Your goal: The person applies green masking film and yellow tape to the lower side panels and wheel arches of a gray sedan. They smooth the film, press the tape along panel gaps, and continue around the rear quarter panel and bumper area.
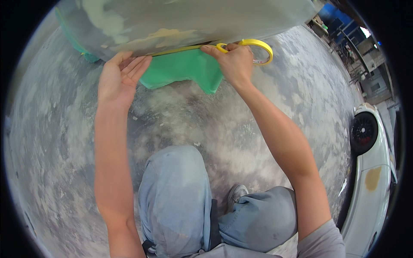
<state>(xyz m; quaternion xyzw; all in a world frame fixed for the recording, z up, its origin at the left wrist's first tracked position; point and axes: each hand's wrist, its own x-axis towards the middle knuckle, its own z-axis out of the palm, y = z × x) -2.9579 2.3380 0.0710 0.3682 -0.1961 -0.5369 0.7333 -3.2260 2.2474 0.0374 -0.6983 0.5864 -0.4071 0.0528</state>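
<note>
A grey car body panel (223, 19) with cream and tan filler patches crosses the top of the head view. Along its lower edge runs a strip of yellow masking tape (178, 50), and from it hangs a green masking sheet (183, 69). My right hand (237, 62) grips the roll of yellow masking tape (270, 50) at the strip's right end, thumb pointing left along the edge. Nothing is held in my left hand (120, 79); its fingers are stretched out, palm turned up, and the fingertips touch the panel's lower edge beside the green sheet.
More green sheeting (88, 56) hangs at the panel's left end. Beneath is a mottled grey floor (172, 116). My bent knees (176, 193) are close below my hands. A pale car (372, 185) stands at the right; racks and equipment (357, 56) are at the far right.
</note>
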